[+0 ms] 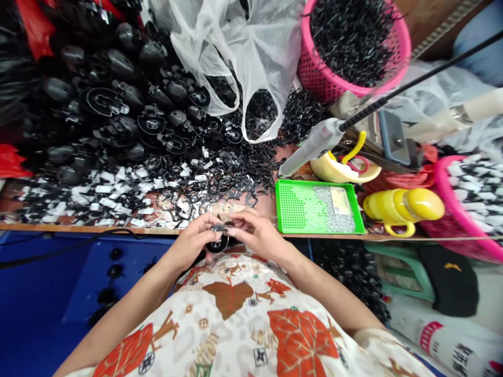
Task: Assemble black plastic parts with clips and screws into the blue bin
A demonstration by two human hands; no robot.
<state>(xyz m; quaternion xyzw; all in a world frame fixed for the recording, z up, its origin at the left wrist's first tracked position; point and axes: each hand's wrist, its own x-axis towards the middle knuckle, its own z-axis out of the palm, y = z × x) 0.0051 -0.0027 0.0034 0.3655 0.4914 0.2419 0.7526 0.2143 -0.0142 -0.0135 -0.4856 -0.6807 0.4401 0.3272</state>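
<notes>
At the table's front edge, close to the body, my left hand point(195, 241) is closed round a round black plastic part point(218, 246) with small clip-like pieces on its top. Thumb and fingers of my right hand point(254, 232) are pinched together against the right side of that part. Whatever small piece those right fingertips hold is too small to make out. Just beyond both hands lie loose small black clips point(236, 183) in a spread pile. White-and-black small pieces point(113, 191) are heaped to the left.
Many black domed parts point(118, 104) are piled back left, beside a white plastic bag point(251, 47). A green tray point(281, 209) of tiny metal bits, an upright-tilted electric screwdriver point(314, 146) and a yellow bottle point(401, 205) stand right. Pink baskets point(320, 78) hold parts. A blue bin point(74, 267) sits below left.
</notes>
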